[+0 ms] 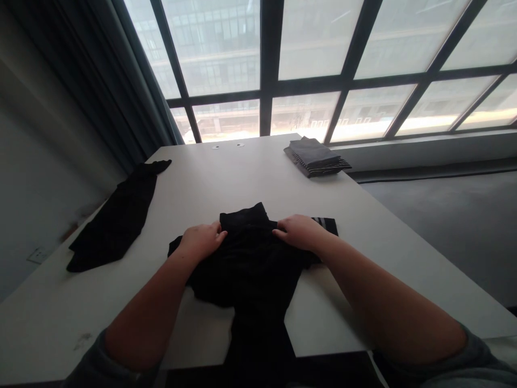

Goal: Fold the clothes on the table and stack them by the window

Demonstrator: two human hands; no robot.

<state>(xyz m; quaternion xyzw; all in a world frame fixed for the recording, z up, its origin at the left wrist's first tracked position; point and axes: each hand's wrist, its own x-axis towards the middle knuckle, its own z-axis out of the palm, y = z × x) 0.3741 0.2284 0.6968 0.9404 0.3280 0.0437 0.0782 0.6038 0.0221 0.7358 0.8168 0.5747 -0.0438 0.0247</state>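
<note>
A black top with a raised collar lies spread on the white table, its lower part hanging toward me over the near edge. At the left side of the collar, my left hand is closed on the cloth. Across from it, my right hand grips the cloth just right of the collar. Past my right wrist, a sleeve end with pale stripes sticks out. Both hands partly cover the shoulders, and the fingertips are hidden by the fabric.
The white table reaches toward a large framed window. Another black garment lies along its left edge. A folded grey stack with striped edges sits at the far right. A dark curtain hangs beyond the left side.
</note>
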